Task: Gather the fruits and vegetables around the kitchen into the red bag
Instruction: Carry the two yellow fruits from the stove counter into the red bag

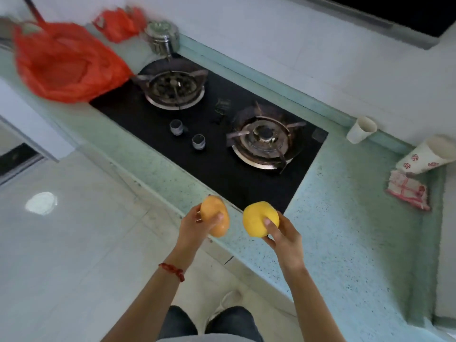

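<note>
Seen from the head camera, a person is standing at a pale green kitchen counter beside a black two-burner gas hob. The left hand is gripping an orange-yellow fruit, perhaps a mango; the right hand is gripping a round yellow fruit. Both fruits are being held just above the counter's near edge. The red bag is lying open on the counter at the far left, well apart from the hands; its contents are blurred and cannot be made out. The step in hand appears to be carrying; next, both fruits need bringing leftward over the bag's mouth. Two paper cups at the far right are tipped, their insides unclear.
</note>
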